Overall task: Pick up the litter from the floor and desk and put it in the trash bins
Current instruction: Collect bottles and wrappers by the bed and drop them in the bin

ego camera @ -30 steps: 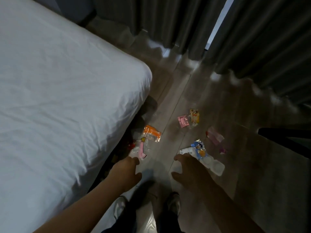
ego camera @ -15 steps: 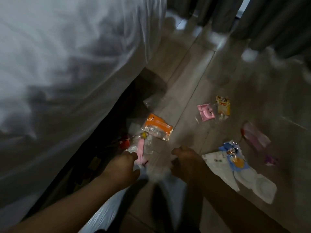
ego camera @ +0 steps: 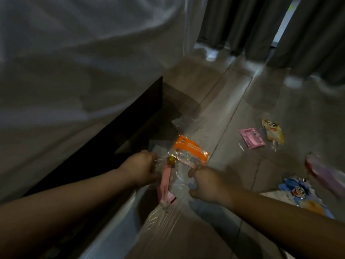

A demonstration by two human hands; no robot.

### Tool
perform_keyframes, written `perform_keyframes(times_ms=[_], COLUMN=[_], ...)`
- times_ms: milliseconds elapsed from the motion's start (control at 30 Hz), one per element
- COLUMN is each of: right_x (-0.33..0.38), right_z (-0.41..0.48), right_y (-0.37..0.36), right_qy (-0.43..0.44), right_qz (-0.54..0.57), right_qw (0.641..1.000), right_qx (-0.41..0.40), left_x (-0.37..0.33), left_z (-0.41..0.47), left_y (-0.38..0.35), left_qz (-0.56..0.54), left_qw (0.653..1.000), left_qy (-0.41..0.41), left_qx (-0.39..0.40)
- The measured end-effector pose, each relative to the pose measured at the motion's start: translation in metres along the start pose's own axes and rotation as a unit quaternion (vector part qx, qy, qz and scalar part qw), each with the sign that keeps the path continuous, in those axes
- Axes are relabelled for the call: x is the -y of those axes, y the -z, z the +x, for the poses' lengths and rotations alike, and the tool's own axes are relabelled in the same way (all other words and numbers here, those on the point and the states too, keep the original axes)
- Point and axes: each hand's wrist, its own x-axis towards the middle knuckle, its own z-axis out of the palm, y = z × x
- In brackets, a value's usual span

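Litter lies scattered on the wood-pattern floor (ego camera: 224, 109) beside a bed draped in a white sheet (ego camera: 74, 71). Nearest the hands is a cluster of three pieces: an orange packet (ego camera: 190, 153), a crumpled clear wrapper (ego camera: 177, 176) just below it, and a long pink strip wrapper (ego camera: 165, 184) that overlaps the clear one. The left hand (ego camera: 141, 167) sits at the left edge of this cluster with fingers curled, fingertips at the clear wrapper; whether it pinches the film cannot be told. The right hand (ego camera: 209, 184) sits at the right edge, fingers curled under and knuckles touching the lower corner of the orange packet; its grip is hidden. The dark bed frame (ego camera: 112, 139) stands directly left of the cluster and bounds access on that side. Well apart to the right lie a pink packet (ego camera: 252, 138) just beside a yellow cartoon packet (ego camera: 273, 132), a blue cartoon wrapper (ego camera: 298, 191), and a blurred pink-red wrapper (ego camera: 324, 176). Grey curtains (ego camera: 242, 25) hang at the far end.
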Motion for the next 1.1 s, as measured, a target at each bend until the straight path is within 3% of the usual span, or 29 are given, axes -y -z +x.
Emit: perform_keyframes(times_ms=[300,400,533,800,1100], right_x=[0.005,0.01,0.01,0.007,0.026], right_z=[0.01,0.007,0.013,0.036,0.07], right_y=[-0.006,-0.015,-0.029,-0.045,-0.066], right_qy=[0.008,0.009,0.027,-0.043,-0.086], right_qz=[0.006,0.011,0.016,0.061,0.077], right_qw=[0.999,1.0,0.999,0.997,0.993], right_qx=[0.035,0.018,0.013,-0.01,-0.006], left_x=[0.028,0.036,0.048,0.061,0.061], left_z=[0.009,0.002,-0.002,-0.009,-0.006], left_y=[-0.02,-0.032,-0.045,-0.07,-0.077], left_qz=[-0.055,0.001,0.066,-0.069,-0.071], left_qw=[0.995,0.994,0.992,0.968,0.961], left_qy=[0.07,0.087,0.102,0.239,0.265], left_qx=[0.051,0.069,0.038,0.034,0.036])
